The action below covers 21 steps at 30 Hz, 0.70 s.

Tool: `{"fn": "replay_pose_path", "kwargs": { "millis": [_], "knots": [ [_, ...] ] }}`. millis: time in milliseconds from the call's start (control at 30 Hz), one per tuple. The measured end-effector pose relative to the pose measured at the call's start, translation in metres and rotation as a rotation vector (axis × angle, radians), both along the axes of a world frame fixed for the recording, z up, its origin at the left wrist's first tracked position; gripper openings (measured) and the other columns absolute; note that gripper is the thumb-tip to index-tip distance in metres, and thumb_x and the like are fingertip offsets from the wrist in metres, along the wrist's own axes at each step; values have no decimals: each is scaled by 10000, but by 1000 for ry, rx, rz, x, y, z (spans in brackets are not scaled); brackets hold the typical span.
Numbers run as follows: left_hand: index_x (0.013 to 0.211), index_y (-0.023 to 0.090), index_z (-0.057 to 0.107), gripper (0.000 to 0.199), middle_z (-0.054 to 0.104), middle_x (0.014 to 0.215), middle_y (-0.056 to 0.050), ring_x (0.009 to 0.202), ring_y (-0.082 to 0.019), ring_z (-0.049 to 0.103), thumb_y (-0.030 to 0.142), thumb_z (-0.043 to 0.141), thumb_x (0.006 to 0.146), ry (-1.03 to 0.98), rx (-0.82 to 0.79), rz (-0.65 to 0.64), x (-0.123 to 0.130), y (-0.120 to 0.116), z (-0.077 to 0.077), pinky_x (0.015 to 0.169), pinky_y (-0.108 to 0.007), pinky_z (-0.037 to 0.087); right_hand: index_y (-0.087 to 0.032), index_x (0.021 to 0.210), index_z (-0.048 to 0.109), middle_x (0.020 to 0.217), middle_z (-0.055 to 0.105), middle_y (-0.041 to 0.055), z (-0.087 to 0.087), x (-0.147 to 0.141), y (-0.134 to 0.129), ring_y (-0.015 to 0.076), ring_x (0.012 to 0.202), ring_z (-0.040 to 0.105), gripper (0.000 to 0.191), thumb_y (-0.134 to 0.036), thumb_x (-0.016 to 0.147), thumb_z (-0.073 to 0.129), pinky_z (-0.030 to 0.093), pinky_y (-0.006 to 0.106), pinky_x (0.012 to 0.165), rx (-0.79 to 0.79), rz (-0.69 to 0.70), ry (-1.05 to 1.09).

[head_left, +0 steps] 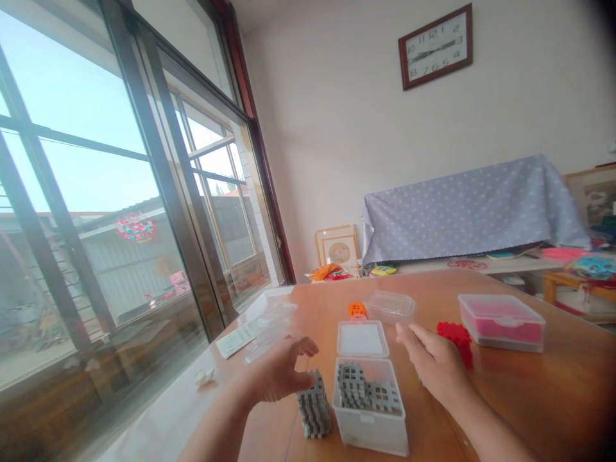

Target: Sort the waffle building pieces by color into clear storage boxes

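Note:
My left hand (283, 369) is open, its thumb and fingers apart, just above an upright stack of grey interlocking plastic tiles (314, 407). I cannot tell whether the thumb touches the stack. To the right of it stands a clear plastic box (370, 431) with its lid (362, 338) folded back. Inside the box are more grey tiles (353, 385), some stacked and some lying lower. My right hand (430, 356) is over the table right of the box, fingers curled together. A small grey edge shows beneath it, but what it holds is hidden.
Red tiles (455, 340) and a closed box with pink contents (503, 324) are on the right. An orange tile piece (357, 310) and a clear container (391, 307) lie behind the open box. Clear plastic packaging (272, 327) and a paper sheet (235, 340) are at left.

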<state>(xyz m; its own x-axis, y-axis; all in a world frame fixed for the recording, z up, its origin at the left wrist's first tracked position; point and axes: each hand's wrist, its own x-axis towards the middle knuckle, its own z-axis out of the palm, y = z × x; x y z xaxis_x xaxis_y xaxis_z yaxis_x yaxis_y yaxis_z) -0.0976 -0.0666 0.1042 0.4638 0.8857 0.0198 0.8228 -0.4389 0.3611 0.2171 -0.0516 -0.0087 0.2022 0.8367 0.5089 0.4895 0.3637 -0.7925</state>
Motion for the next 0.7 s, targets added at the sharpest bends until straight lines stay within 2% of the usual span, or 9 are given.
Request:
{"fn": "replay_pose_path", "kwargs": {
  "millis": [167, 367, 567, 700],
  "knots": [
    [1190, 248, 643, 538, 666, 1195, -53, 1126, -268, 603, 258, 759, 665, 34, -14, -41, -5, -3, -10, 955, -374, 496, -218, 770, 620, 531, 353, -66, -4, 2, 2, 136, 521, 419, 505, -629, 981, 417, 285, 248, 494, -17, -21, -37],
    [1122, 242, 663, 478, 688, 1109, -44, 1031, -257, 625, 243, 767, 656, 57, 0, -41, -3, -1, -20, 881, -342, 514, -217, 770, 623, 541, 376, -60, 1, 1, -2, 141, 531, 430, 508, -628, 980, 411, 301, 250, 503, -20, -11, -44],
    [1059, 224, 653, 396, 691, 1042, -29, 948, -211, 634, 215, 738, 673, -52, 52, -37, 1, -1, -14, 840, -309, 513, -217, 760, 619, 537, 387, -60, -2, 1, 1, 140, 539, 435, 501, -616, 985, 414, 300, 251, 511, 1, -11, -36],
    [1054, 223, 647, 338, 703, 1003, -23, 919, -189, 644, 234, 708, 722, -129, 111, -74, 23, -2, -6, 824, -288, 512, -214, 740, 617, 531, 369, -64, -2, 0, 2, 134, 533, 418, 503, -606, 985, 420, 294, 255, 517, 26, -37, -42]
  ]
}}
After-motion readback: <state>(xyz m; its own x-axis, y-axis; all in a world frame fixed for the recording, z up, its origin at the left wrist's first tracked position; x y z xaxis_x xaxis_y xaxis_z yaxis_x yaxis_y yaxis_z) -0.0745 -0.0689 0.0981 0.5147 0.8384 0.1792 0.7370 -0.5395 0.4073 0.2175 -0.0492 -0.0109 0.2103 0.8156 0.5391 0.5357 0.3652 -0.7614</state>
